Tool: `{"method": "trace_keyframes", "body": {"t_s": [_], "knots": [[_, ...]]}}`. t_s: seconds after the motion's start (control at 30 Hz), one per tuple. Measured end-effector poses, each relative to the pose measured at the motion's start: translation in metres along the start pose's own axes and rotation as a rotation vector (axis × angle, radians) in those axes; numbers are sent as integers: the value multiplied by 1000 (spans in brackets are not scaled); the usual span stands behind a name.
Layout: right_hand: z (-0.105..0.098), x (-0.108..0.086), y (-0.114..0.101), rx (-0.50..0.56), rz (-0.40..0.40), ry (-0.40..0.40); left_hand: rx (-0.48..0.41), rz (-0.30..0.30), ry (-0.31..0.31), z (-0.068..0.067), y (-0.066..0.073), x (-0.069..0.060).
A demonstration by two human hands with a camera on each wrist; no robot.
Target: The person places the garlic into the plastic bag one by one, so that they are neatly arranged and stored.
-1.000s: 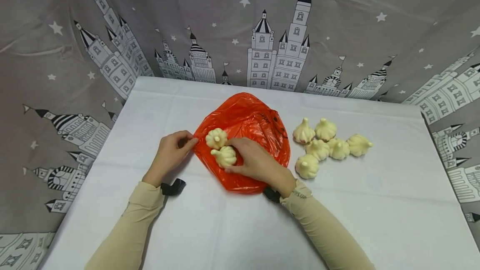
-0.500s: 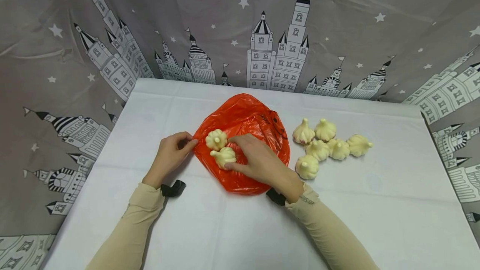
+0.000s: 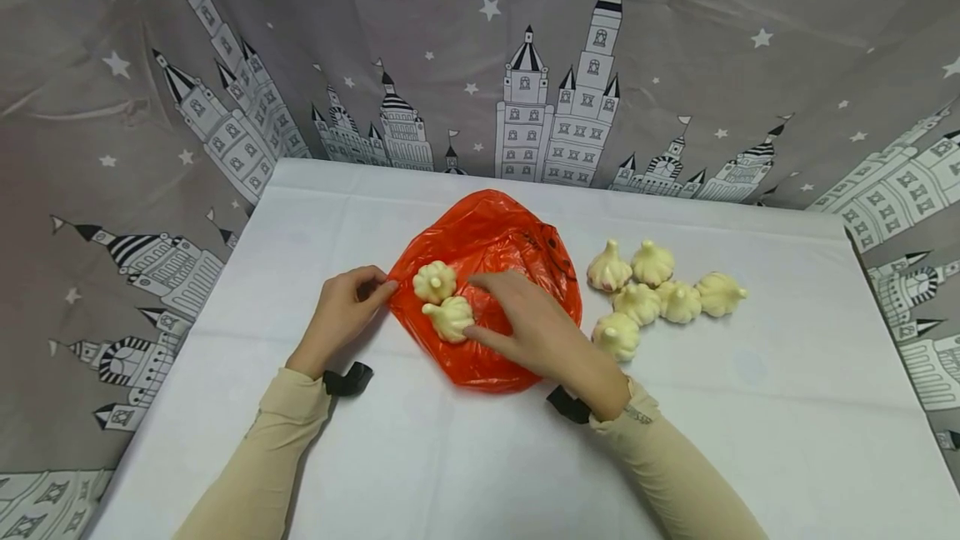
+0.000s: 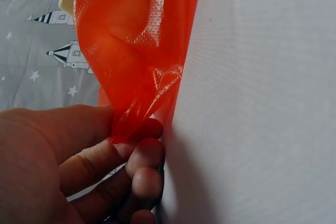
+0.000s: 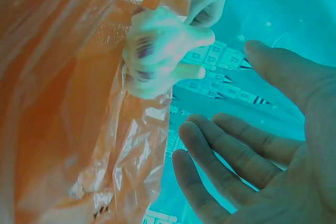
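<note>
The right hand [image 3: 536, 332] is spread wide and holds nothing: thumb and fingers stand well apart. Its thumb tip lies just beside a stem-sideways bulb [image 3: 453, 322]; the right wrist view shows a gap between the hand and the garlic there. This bulb lies from the hand toward the counter's left edge, its long axis running away from the palm, stem pointing to that edge. Just beyond it, a little nearer the far edge, sits an upright bulb [image 3: 434, 282], stem up. Both rest on the red bag [image 3: 480, 219]; whether they lie inside its mouth or on top, I cannot tell.

On the bag's left side, the left hand [image 3: 347, 308] pinches the rim between thumb and forefinger.

The relation that seems to matter most is to the other side: the loose cluster [image 3: 637, 303] of six bulbs lies from the right hand toward the right edge of the counter [image 3: 780, 423], beyond the bag. The right hand is clearly the nearer one. The cluster's closest bulb [image 3: 617, 338] sits near that wrist, stem up; the farthest bulb [image 3: 717, 296] lies tipped, its long axis pointing to the right edge.
</note>
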State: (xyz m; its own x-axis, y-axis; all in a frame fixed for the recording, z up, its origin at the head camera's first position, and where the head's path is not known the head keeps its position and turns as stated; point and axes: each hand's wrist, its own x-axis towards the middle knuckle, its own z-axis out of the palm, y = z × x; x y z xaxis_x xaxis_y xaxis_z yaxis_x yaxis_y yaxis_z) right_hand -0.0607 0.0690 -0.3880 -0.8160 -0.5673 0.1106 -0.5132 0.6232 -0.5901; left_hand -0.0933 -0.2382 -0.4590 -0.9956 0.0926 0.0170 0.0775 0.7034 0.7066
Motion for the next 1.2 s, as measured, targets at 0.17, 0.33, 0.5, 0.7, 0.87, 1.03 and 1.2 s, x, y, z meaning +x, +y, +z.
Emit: {"method": "trace_keyframes", "body": {"t_s": [0.17,0.33,0.5,0.7,0.87,1.03,1.2], "knots": [[-8,-16,3,2,-6,48,2,11,6,1,-1,-1],[-18,-33,11,6,-19,95,1,7,0,1,-1,-1],[-26,-51,21,0,3,125,3,-7,-6,2,-3,-2],[-42,-77,35,-21,-11,205,0,0,-6,2,-3,-2],[-60,-98,49,-59,-10,305,0,12,-2,2,-1,-2],[-70,-104,59,-77,11,315,5,8,-2,1,0,-1],[-72,-106,66,-78,20,295,5,4,-6,-1,0,1]]}}
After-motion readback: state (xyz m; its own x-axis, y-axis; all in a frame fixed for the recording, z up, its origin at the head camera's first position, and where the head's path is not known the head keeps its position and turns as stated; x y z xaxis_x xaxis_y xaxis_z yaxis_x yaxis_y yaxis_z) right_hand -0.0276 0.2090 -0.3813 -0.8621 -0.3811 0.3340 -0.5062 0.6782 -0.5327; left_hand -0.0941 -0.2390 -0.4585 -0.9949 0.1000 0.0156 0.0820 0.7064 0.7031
